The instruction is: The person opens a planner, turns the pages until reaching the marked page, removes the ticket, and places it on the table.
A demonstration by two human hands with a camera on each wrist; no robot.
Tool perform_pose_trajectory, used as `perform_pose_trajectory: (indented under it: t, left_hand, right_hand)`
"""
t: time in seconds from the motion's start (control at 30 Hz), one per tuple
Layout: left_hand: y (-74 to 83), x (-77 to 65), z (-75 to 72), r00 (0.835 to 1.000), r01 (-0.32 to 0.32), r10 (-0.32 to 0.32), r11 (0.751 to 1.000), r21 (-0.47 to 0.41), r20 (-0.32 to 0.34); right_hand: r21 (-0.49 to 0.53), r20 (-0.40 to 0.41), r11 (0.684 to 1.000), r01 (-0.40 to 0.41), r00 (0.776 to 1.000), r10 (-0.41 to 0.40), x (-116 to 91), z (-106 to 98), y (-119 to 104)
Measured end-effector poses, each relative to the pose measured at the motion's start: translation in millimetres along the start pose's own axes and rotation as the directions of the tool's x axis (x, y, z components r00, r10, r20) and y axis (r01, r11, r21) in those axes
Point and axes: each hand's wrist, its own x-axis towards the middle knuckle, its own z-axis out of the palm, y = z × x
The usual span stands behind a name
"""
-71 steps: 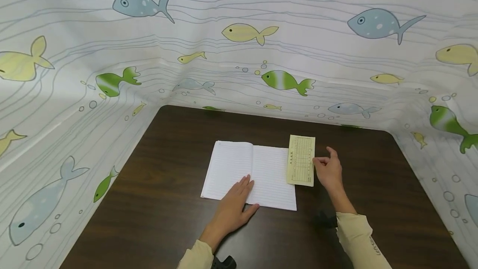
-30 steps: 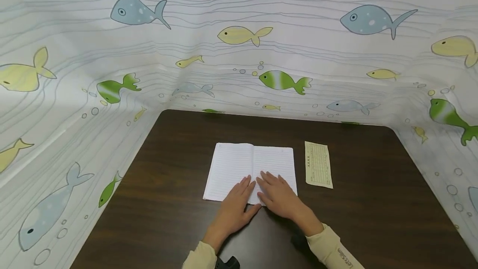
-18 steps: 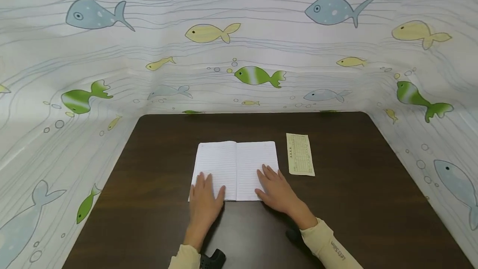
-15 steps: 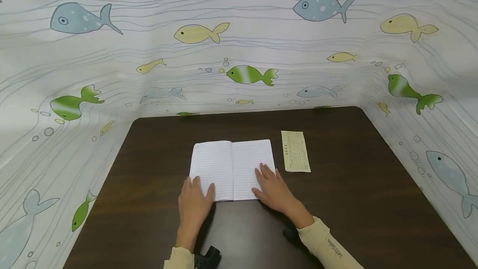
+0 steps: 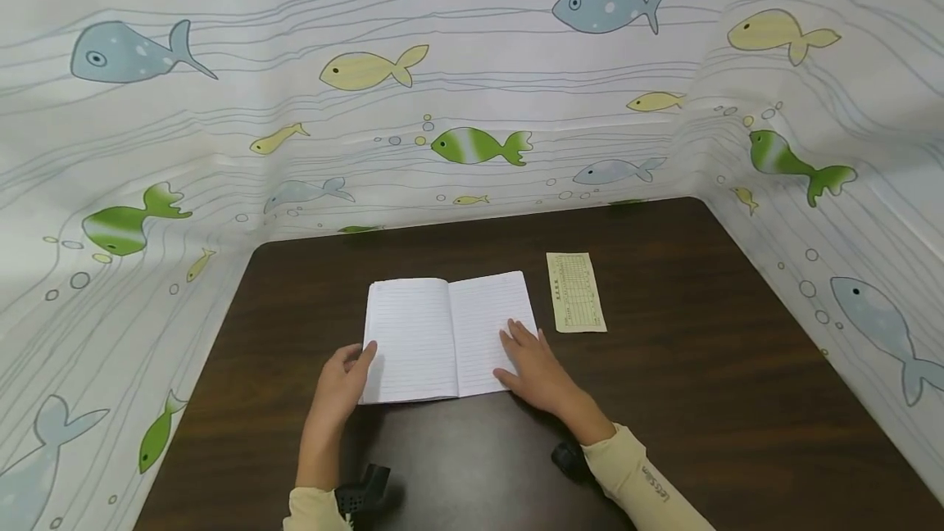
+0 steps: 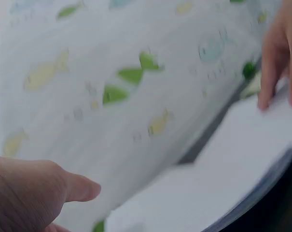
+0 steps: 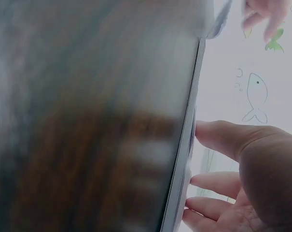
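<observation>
An open notebook (image 5: 410, 338) with blank ruled pages lies on the dark wooden table. My left hand (image 5: 341, 383) is at its left edge in the head view, thumb raised over the page's border and fingers slightly bent. The left wrist view shows that thumb (image 6: 80, 187) apart from the paper, with the other fingers mostly hidden. On the lower part of the right page rests my right hand (image 5: 540, 369), fingers spread. A pale yellow printed slip (image 5: 576, 292) lies flat to the right of the notebook, separate from it.
The dark wood table (image 5: 708, 367) extends around the notebook. White cloth walls (image 5: 472, 15) printed with fish enclose its back and sides. Black wrist cameras hang under both wrists, the left camera (image 5: 365, 488) low over the table.
The yellow slip, earlier over the right page beside my right hand, now lies on the table. My right hand came onto the right page. My left hand moved from mid-notebook to its left edge.
</observation>
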Motion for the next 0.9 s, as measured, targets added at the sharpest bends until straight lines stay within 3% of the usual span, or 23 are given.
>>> perform_pose_trajectory:
  t: [0.1,0.17,0.2,0.27,0.33,0.4,0.47,0.5,0.57,0.67,0.73,0.8,0.9]
  left_hand:
    - [16.5,-9.7,2.5,0.995,-0.100,0.101,0.993,-0.064,0.006]
    - [28.4,-16.2,11.1,0.972,-0.234,0.234,0.965,-0.116,-0.007]
    - [34.1,-19.0,18.1,0.952,-0.304,0.306,0.942,-0.142,-0.012]
    - [42.4,-22.2,37.8,0.895,-0.439,0.446,0.878,-0.193,-0.008]
    - [44.0,-22.4,62.2,0.836,-0.536,0.549,0.820,-0.198,0.008]
    - [39.7,-21.6,86.8,0.801,-0.588,0.597,0.799,-0.129,0.049]
    - [30.7,-19.9,105.9,0.785,-0.615,0.613,0.789,-0.008,0.090]
    - [25.3,-19.1,112.8,0.783,-0.620,0.611,0.782,0.065,0.114]
    - [14.9,-17.2,122.5,0.773,-0.634,0.613,0.740,0.225,0.163]
    - [2.5,-12.9,129.5,0.764,-0.634,0.608,0.647,0.424,0.215]
    - [-2.2,-10.0,131.9,0.760,-0.626,0.608,0.590,0.511,0.230]
    - [-5.2,-8.0,133.4,0.760,-0.620,0.606,0.566,0.544,0.235]
    - [-9.0,-8.5,132.9,0.760,-0.619,0.606,0.562,0.548,0.236]
  right_hand:
    - [0.051,-0.024,0.999,0.014,1.000,-0.013,0,1,3]
    - [0.119,-0.043,0.993,0.011,0.999,-0.006,-1,0,5]
    - [0.174,-0.058,0.985,-0.002,0.998,0.012,-1,0,6]
    - [0.295,-0.112,0.955,-0.030,0.992,0.066,-1,-3,8]
    - [0.433,-0.192,0.899,-0.059,0.969,0.156,-2,-7,11]
    - [0.546,-0.285,0.835,-0.061,0.924,0.254,-5,-12,12]
    - [0.592,-0.358,0.805,-0.037,0.883,0.304,-8,-16,12]
    - [0.590,-0.373,0.807,-0.035,0.875,0.310,-9,-17,11]
    - [0.532,-0.374,0.846,-0.034,0.887,0.271,-11,-18,9]
    - [0.366,-0.296,0.930,-0.022,0.945,0.139,-9,-13,5]
    - [0.256,-0.224,0.967,0.009,0.973,0.050,-8,-8,2]
    - [0.154,-0.160,0.987,0.041,0.987,-0.016,-7,-1,-1]
    - [0.068,-0.083,0.995,0.075,0.994,-0.069,-10,6,-7]
